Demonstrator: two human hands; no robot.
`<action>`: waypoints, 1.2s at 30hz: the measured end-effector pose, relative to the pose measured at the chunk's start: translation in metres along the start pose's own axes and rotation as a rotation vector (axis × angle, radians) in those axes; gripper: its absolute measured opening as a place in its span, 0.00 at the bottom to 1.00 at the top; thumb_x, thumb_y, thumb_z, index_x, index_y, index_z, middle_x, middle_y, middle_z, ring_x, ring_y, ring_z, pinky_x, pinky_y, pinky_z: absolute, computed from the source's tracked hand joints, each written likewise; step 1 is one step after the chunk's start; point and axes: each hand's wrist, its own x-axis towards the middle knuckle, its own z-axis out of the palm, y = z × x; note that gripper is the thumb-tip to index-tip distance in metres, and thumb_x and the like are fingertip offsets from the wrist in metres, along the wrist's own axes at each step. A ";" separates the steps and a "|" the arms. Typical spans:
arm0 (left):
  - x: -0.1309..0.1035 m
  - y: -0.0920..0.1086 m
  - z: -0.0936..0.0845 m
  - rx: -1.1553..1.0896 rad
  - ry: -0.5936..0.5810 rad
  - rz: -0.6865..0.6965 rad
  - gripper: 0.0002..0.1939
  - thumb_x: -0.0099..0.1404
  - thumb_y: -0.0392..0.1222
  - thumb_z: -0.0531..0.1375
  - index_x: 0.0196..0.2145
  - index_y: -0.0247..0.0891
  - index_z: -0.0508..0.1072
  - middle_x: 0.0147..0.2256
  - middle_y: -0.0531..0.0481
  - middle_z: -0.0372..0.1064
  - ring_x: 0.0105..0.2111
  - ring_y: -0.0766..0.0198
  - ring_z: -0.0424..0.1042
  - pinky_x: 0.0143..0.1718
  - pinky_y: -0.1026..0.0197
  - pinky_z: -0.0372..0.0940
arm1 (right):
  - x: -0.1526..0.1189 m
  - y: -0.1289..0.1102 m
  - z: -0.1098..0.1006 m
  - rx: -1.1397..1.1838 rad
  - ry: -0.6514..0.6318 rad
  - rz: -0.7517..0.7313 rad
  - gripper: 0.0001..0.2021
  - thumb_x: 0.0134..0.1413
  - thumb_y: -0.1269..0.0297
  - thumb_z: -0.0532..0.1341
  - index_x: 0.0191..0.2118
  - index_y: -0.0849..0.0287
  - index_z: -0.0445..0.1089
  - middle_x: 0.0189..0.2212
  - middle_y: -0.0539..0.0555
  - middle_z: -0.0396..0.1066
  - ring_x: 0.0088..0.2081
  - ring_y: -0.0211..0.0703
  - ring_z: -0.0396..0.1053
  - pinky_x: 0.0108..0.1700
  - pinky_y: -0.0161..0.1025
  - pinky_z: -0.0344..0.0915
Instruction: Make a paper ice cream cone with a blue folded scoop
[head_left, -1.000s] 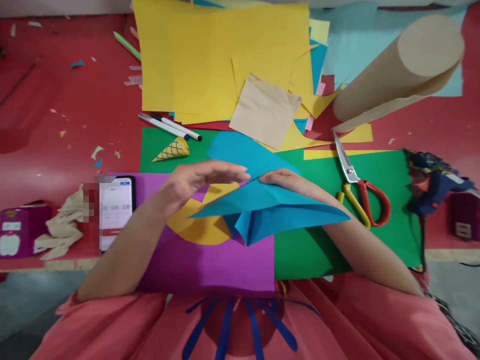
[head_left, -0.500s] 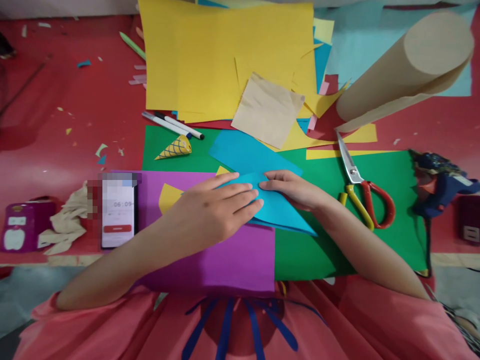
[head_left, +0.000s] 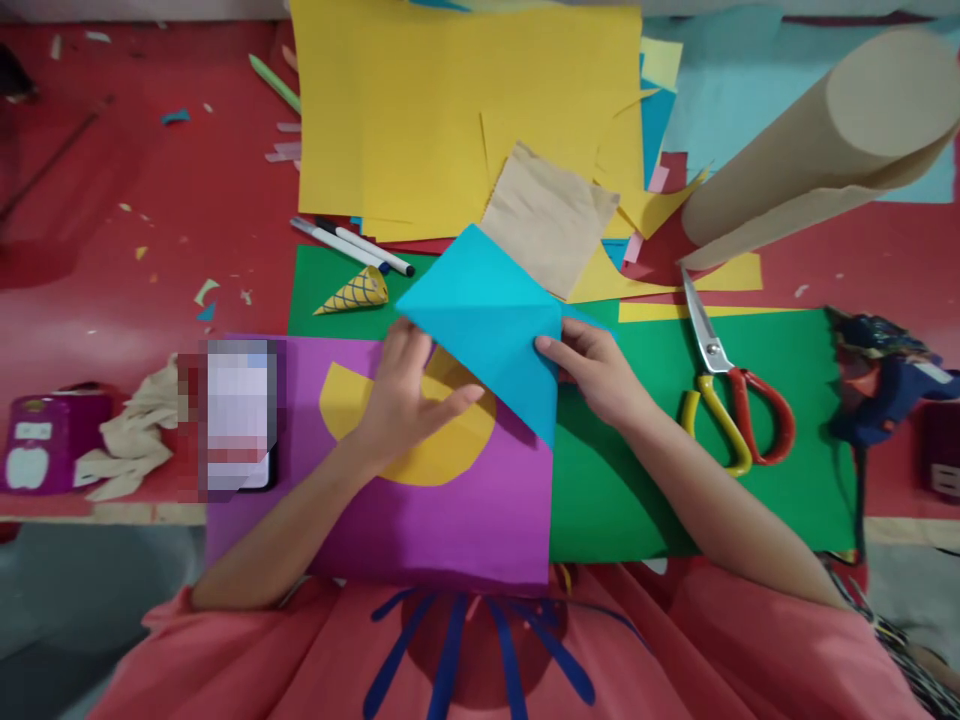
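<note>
A blue sheet of paper [head_left: 487,320] with a crease across it is raised over the purple sheet [head_left: 450,530] and the green sheet [head_left: 637,500]. My right hand [head_left: 604,370] pinches its right edge, thumb in front and fingers behind. At the paper's left corner is my left hand [head_left: 397,400], its fingertips partly hidden at the edge and its thumb stretched away from the paper. Below that hand lies a yellow rounded paper piece [head_left: 427,460], partly covered. Another blue piece [head_left: 589,318] shows behind my right hand.
Right of my hands lie scissors [head_left: 716,370] and a glue gun [head_left: 889,385]. A rolled brown paper [head_left: 795,150] stands at the back right. Yellow sheets [head_left: 465,110], a brown square [head_left: 551,220], pens [head_left: 360,245], a patterned cone [head_left: 356,290] and a phone [head_left: 238,410] are around.
The folded blue paper has been opened out and lifted, showing its crease. My left hand has moved left off its middle, uncovering the yellow piece; my right hand has shifted to the right edge.
</note>
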 end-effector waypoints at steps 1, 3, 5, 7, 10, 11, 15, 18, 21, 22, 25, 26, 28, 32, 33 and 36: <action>0.000 -0.001 0.002 -0.016 -0.021 -0.007 0.40 0.58 0.68 0.58 0.60 0.43 0.55 0.55 0.40 0.63 0.57 0.47 0.64 0.54 0.46 0.63 | -0.001 -0.001 -0.001 -0.074 0.020 -0.027 0.17 0.50 0.49 0.67 0.26 0.56 0.65 0.21 0.45 0.59 0.22 0.33 0.55 0.23 0.32 0.53; 0.000 -0.002 0.002 -0.070 -0.034 -0.033 0.44 0.57 0.70 0.56 0.62 0.42 0.52 0.55 0.39 0.63 0.55 0.50 0.65 0.53 0.49 0.64 | -0.002 -0.003 -0.002 -0.151 0.013 -0.034 0.18 0.50 0.47 0.66 0.26 0.56 0.64 0.21 0.45 0.59 0.23 0.33 0.56 0.23 0.33 0.53; 0.000 -0.001 0.000 -0.106 -0.024 -0.061 0.41 0.59 0.70 0.55 0.60 0.41 0.54 0.50 0.41 0.66 0.50 0.54 0.68 0.50 0.51 0.66 | -0.004 -0.006 -0.004 -0.171 -0.025 -0.003 0.16 0.51 0.47 0.65 0.30 0.55 0.65 0.24 0.46 0.62 0.26 0.35 0.59 0.24 0.33 0.57; 0.001 0.000 -0.005 -0.077 -0.082 -0.038 0.31 0.64 0.67 0.52 0.55 0.41 0.63 0.45 0.43 0.68 0.46 0.55 0.69 0.47 0.51 0.66 | -0.005 -0.008 -0.005 -0.181 -0.029 0.034 0.15 0.53 0.48 0.64 0.38 0.54 0.68 0.27 0.48 0.65 0.28 0.38 0.63 0.26 0.34 0.62; 0.005 -0.001 -0.011 0.079 -0.170 0.049 0.23 0.68 0.60 0.49 0.47 0.42 0.72 0.46 0.41 0.67 0.49 0.53 0.67 0.52 0.45 0.63 | -0.008 -0.011 -0.008 -0.209 0.025 0.038 0.22 0.56 0.48 0.60 0.52 0.53 0.65 0.32 0.50 0.68 0.30 0.41 0.67 0.28 0.37 0.66; 0.006 -0.001 -0.012 0.133 -0.192 0.080 0.22 0.69 0.58 0.49 0.46 0.43 0.73 0.50 0.40 0.66 0.54 0.51 0.64 0.56 0.43 0.59 | -0.009 -0.011 -0.009 -0.233 0.036 0.020 0.24 0.57 0.49 0.59 0.56 0.53 0.63 0.34 0.51 0.70 0.31 0.42 0.67 0.29 0.38 0.68; 0.013 0.000 -0.006 0.137 -0.352 0.141 0.19 0.71 0.52 0.48 0.47 0.38 0.71 0.61 0.40 0.60 0.63 0.53 0.56 0.65 0.43 0.51 | -0.021 -0.012 -0.012 -0.423 0.123 -0.151 0.23 0.61 0.52 0.55 0.59 0.56 0.62 0.48 0.57 0.71 0.39 0.44 0.71 0.39 0.42 0.71; 0.017 0.006 0.003 0.160 -0.436 0.127 0.20 0.72 0.48 0.47 0.50 0.34 0.69 0.54 0.38 0.69 0.57 0.53 0.65 0.60 0.47 0.58 | -0.035 -0.006 -0.013 -0.528 0.150 -0.254 0.23 0.65 0.52 0.52 0.60 0.57 0.61 0.56 0.60 0.68 0.54 0.49 0.68 0.54 0.48 0.67; 0.021 0.012 0.012 0.187 -0.460 0.091 0.23 0.72 0.47 0.46 0.56 0.31 0.66 0.52 0.35 0.69 0.55 0.49 0.66 0.57 0.44 0.61 | -0.046 0.002 -0.012 -0.649 0.055 -0.332 0.26 0.67 0.49 0.47 0.65 0.56 0.56 0.64 0.60 0.58 0.65 0.51 0.56 0.65 0.54 0.55; 0.023 0.013 0.014 0.130 -0.473 0.074 0.25 0.72 0.48 0.46 0.60 0.30 0.63 0.55 0.34 0.66 0.57 0.48 0.65 0.58 0.43 0.60 | -0.049 0.005 -0.010 -0.706 0.014 -0.354 0.28 0.67 0.48 0.46 0.67 0.55 0.52 0.67 0.61 0.54 0.67 0.52 0.52 0.66 0.56 0.52; 0.031 0.012 0.021 -0.233 -0.483 0.012 0.40 0.67 0.61 0.51 0.66 0.29 0.50 0.64 0.30 0.53 0.62 0.47 0.59 0.59 0.47 0.61 | -0.051 0.011 -0.003 -0.911 -0.073 -0.401 0.37 0.64 0.45 0.48 0.71 0.57 0.37 0.70 0.64 0.42 0.70 0.54 0.42 0.67 0.59 0.48; 0.033 0.012 0.024 -0.357 -0.480 -0.017 0.45 0.64 0.65 0.53 0.66 0.30 0.49 0.65 0.31 0.51 0.62 0.48 0.59 0.58 0.50 0.63 | -0.051 0.013 -0.001 -0.982 -0.083 -0.417 0.40 0.63 0.44 0.48 0.71 0.58 0.32 0.70 0.65 0.40 0.71 0.55 0.39 0.67 0.60 0.48; 0.038 0.011 0.029 -0.514 -0.457 -0.092 0.47 0.59 0.69 0.56 0.64 0.32 0.54 0.65 0.33 0.54 0.60 0.48 0.63 0.55 0.52 0.66 | -0.048 0.017 0.004 -1.109 -0.079 -0.461 0.43 0.62 0.42 0.49 0.71 0.62 0.30 0.70 0.68 0.40 0.71 0.57 0.37 0.67 0.60 0.48; 0.043 0.015 0.037 -0.481 -0.416 -0.216 0.33 0.60 0.64 0.59 0.53 0.36 0.68 0.55 0.40 0.69 0.54 0.52 0.70 0.56 0.52 0.65 | -0.046 0.023 0.008 -1.305 -0.029 -0.503 0.48 0.55 0.35 0.51 0.70 0.67 0.42 0.69 0.70 0.45 0.71 0.62 0.38 0.67 0.61 0.48; 0.043 0.016 0.037 -0.446 -0.396 -0.230 0.31 0.61 0.63 0.58 0.52 0.37 0.69 0.54 0.41 0.71 0.54 0.52 0.70 0.57 0.51 0.64 | -0.046 0.023 0.008 -1.334 -0.029 -0.498 0.48 0.53 0.33 0.52 0.69 0.66 0.46 0.69 0.68 0.46 0.70 0.63 0.38 0.66 0.62 0.48; 0.042 0.018 0.036 -0.336 -0.380 -0.230 0.27 0.68 0.60 0.50 0.55 0.39 0.68 0.53 0.43 0.72 0.57 0.53 0.67 0.61 0.48 0.61 | -0.045 0.017 0.004 -1.352 -0.088 -0.490 0.46 0.54 0.32 0.51 0.68 0.63 0.51 0.68 0.65 0.48 0.70 0.62 0.42 0.65 0.61 0.50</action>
